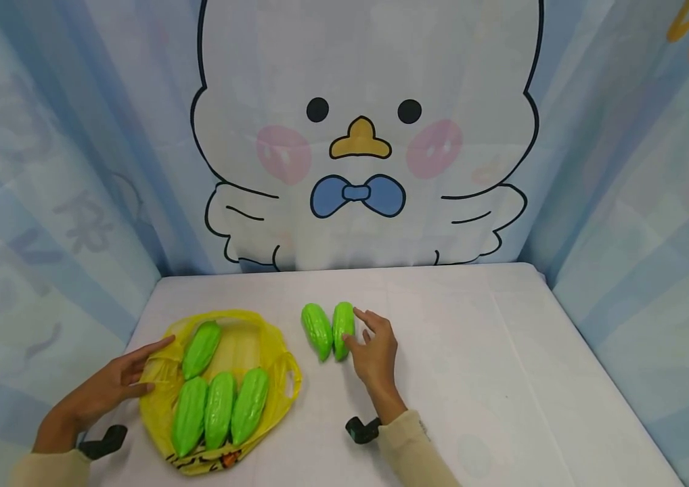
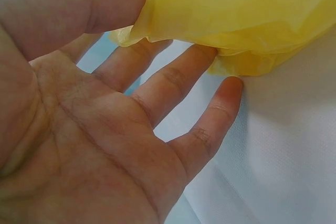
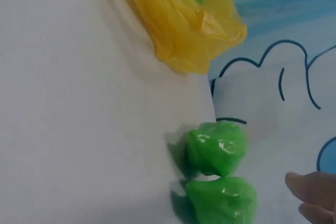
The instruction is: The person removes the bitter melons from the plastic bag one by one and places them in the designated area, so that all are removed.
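A yellow plastic bag (image 1: 241,338), spread open, holds several shiny green toy bitter melons (image 1: 189,416). At its left side is my left hand (image 1: 103,389), fingers extended; in the left wrist view the yellow plastic (image 2: 226,14) covers the thumb tip and some fingertips. Two more melons lie on the table to the bag's right: a left one (image 1: 317,330) and a right one (image 1: 343,329), side by side. Beside the right one my right hand (image 1: 378,355) has thumb and index finger spread; whether they touch it I cannot tell.
A white-covered table (image 1: 503,379) bears everything. Behind it hangs a curtain (image 1: 363,237) with a cartoon bird, and pale blue curtains stand at both sides. A dark device (image 1: 103,443) sits at the left wrist, another (image 1: 363,430) at the right wrist.
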A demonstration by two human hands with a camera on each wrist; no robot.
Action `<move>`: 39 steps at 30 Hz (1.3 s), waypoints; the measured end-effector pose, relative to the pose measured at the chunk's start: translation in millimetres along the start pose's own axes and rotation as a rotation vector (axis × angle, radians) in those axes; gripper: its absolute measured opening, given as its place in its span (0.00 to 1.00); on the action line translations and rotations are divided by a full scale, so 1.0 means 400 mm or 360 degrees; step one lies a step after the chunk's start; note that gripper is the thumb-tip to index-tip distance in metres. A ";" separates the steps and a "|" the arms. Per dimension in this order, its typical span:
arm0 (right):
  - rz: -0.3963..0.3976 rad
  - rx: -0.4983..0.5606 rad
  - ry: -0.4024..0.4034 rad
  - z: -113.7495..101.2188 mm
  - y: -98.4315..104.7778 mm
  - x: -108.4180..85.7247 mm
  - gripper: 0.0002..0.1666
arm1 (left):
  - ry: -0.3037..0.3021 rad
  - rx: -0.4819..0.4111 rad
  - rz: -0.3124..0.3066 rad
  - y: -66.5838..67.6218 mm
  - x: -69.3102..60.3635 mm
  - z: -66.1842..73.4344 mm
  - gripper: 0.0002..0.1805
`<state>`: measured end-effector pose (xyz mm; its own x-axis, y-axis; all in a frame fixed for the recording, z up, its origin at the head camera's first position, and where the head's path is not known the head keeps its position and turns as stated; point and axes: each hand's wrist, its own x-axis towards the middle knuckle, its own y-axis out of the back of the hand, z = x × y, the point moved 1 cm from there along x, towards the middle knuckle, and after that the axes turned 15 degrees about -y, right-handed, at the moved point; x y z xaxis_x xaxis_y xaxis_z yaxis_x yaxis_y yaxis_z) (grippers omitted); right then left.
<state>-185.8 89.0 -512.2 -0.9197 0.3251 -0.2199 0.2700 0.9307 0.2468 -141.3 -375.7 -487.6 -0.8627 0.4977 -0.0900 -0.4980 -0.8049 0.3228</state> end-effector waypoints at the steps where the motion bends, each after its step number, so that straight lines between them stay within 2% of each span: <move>1: -0.0003 0.0004 0.0013 -0.007 -0.005 -0.004 0.35 | 0.0002 -0.0002 0.0001 0.000 0.001 0.001 0.44; 6: -0.0051 0.0045 0.0055 -0.044 -0.036 -0.035 0.35 | 0.0007 -0.0015 0.0008 -0.001 0.005 0.001 0.44; 15: -0.0222 0.0156 0.0149 -0.086 -0.106 -0.082 0.33 | -0.0009 0.0029 0.0006 -0.002 0.008 -0.001 0.44; 27: -0.0414 0.0143 0.0207 -0.122 -0.212 -0.139 0.33 | -0.0029 0.0006 0.0002 0.001 0.001 -0.002 0.44; 35: -0.0535 0.0120 0.0211 -0.132 -0.285 -0.173 0.32 | -0.0049 0.0090 -0.0023 -0.002 0.000 0.002 0.41; 39: -0.0571 0.0090 0.0221 -0.135 -0.318 -0.188 0.32 | -0.0065 0.0018 -0.0033 -0.003 -0.002 -0.003 0.41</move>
<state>-166.4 -62.8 -476.1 -0.9874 -0.0446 -0.1520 -0.0639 0.9902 0.1242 -140.1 -375.5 -489.1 -0.8476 0.5274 -0.0581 -0.5147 -0.7906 0.3317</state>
